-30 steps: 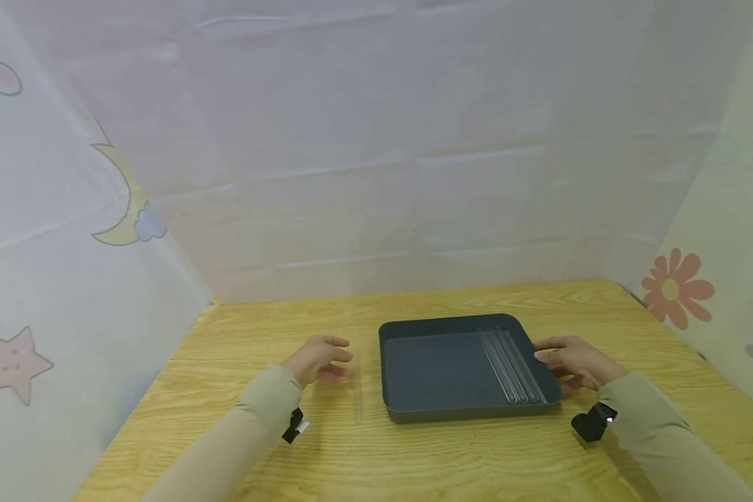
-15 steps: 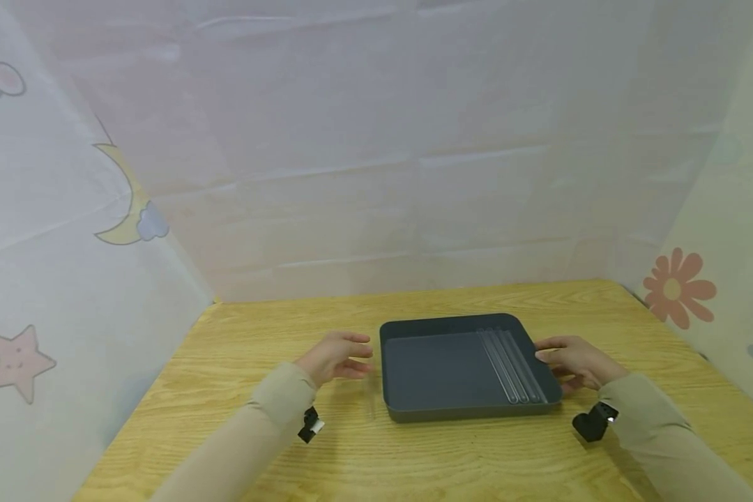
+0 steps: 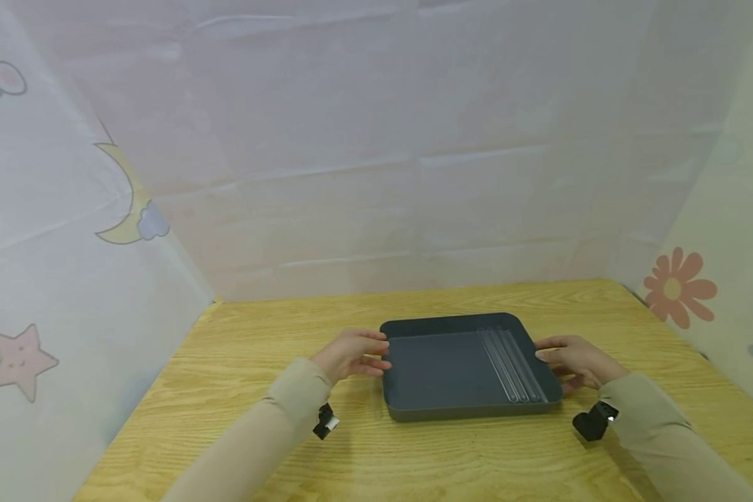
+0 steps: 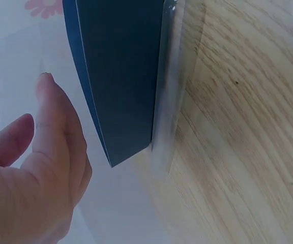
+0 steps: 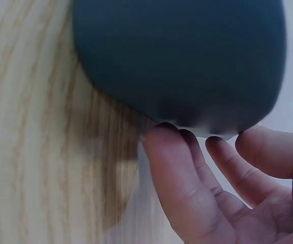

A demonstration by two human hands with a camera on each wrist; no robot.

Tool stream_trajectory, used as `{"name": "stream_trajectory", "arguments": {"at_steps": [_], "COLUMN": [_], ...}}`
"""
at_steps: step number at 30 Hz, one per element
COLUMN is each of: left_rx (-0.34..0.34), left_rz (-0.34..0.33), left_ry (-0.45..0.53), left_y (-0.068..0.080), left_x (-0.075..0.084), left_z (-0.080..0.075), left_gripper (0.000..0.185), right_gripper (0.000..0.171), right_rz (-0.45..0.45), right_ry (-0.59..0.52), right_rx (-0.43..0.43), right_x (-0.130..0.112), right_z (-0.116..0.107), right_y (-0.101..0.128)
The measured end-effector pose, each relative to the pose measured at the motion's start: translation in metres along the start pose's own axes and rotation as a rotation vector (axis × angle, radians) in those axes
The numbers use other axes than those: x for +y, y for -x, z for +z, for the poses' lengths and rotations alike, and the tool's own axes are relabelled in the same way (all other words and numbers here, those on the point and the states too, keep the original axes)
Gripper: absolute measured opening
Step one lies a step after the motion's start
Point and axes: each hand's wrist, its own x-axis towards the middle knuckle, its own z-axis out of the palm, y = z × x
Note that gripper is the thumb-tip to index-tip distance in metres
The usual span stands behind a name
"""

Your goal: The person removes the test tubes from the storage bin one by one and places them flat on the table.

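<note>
Head view shows the dark tray (image 3: 439,369) sitting on the wooden worktop (image 3: 238,348), its long axis running left to right between your two hands. Your left hand (image 3: 351,354) is at the tray's left wall, fingers (image 3: 376,348) extended and relaxed, gripping nothing; whether they touch the wall is hard to tell. In the left wrist view the fingers (image 4: 50,117) stand just off the tray's side. Your right hand (image 3: 574,362) is at the tray's right wall, fingers (image 5: 187,168) loosely spread with the tips against the rim, nothing pinched. Several clear rods (image 3: 508,366) lie side by side inside the tray along its right side, running front to back. Both hands are about equally close, one per side; the rods lie nearer your right.
</note>
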Motion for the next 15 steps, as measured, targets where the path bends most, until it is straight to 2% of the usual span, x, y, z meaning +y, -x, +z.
{"name": "stream_trajectory", "arguments": {"at_steps": [15], "left_rx": [-0.035], "left_rz": [-0.020], "left_ry": [-0.002], "left_y": [-0.006], "left_x": [0.008], "left_z": [0.015], "left_gripper": [0.046], "right_gripper": [0.053], "right_rz": [-0.004], "right_ry": [-0.008], "right_rx": [-0.006], "right_x": [0.002], "right_z": [-0.001], "right_y": [-0.002]}}
